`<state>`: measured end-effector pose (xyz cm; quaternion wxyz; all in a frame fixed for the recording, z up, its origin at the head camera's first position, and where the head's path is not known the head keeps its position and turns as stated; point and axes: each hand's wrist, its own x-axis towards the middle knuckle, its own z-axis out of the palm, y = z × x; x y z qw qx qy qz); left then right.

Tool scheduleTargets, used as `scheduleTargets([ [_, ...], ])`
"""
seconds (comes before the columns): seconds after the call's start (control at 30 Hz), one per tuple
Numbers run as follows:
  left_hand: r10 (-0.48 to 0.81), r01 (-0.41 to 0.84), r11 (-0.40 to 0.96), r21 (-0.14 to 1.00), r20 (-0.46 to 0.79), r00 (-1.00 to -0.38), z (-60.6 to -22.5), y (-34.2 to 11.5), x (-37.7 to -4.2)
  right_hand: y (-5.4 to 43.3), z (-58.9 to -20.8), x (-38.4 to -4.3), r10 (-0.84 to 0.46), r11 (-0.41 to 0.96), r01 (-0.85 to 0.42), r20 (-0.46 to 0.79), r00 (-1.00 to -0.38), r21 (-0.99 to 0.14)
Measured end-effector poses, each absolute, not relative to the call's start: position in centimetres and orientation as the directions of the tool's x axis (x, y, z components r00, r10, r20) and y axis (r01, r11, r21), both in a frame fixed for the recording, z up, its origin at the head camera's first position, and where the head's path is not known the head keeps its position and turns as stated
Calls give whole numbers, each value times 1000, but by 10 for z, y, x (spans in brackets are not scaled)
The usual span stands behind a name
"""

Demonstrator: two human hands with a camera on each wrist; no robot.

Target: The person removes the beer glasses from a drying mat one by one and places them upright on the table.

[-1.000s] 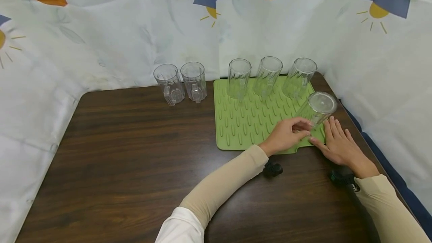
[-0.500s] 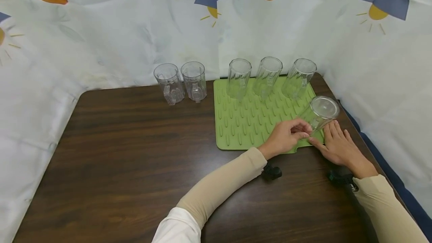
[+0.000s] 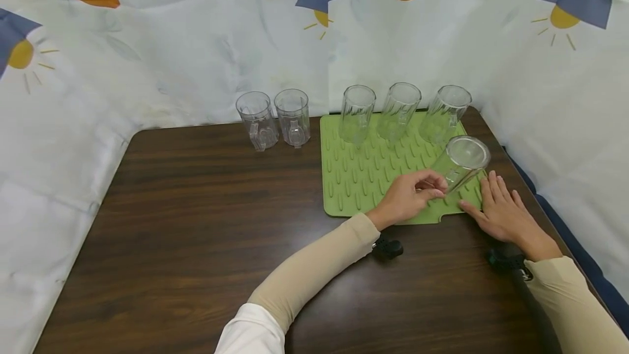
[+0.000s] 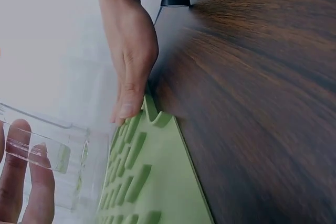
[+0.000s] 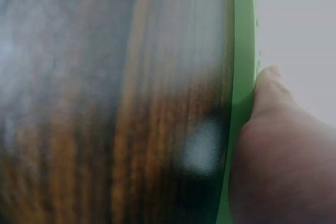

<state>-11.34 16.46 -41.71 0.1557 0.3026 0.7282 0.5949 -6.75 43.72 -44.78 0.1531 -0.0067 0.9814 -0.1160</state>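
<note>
My left hand point(image 3: 410, 195) holds a clear glass mug point(image 3: 464, 158) by its handle, over the front right of a green ribbed mat point(image 3: 344, 198). The mug is upside down and tilted, its base turned up. In the left wrist view, curled fingers point(image 4: 39, 187) show through the mug's handle point(image 4: 39, 156); whether the rim touches the mat cannot be told. My right hand point(image 3: 506, 212) lies flat with fingers straight at the mat's front right corner. Its thumb point(image 5: 273, 98) rests along the green edge in the right wrist view.
Three clear mugs stand along the mat's back edge: left point(image 3: 357, 116), middle point(image 3: 399, 113) and right point(image 3: 444, 116). Two more mugs, one point(image 3: 257, 122) beside another point(image 3: 293, 119), stand on the dark wooden table point(image 3: 196, 223) left of the mat. A printed curtain point(image 3: 196, 42) hangs behind.
The held mug dipped slightly toward the front, then shifted a little left over the mat with my left hand. My right hand stays at the mat's corner. The head view has swung slightly left.
</note>
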Motion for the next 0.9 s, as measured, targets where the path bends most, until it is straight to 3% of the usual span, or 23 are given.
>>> scheduleTargets([
  [0.23,619,277,96,956,161,-769,-415,150,-115,437,-448,-67,-52,971,22,-297,-953,-239],
  [0.9,560,181,14,983,142,-816,-404,91,-114,439,-448,-67,-65,972,9,-306,-950,-233],
])
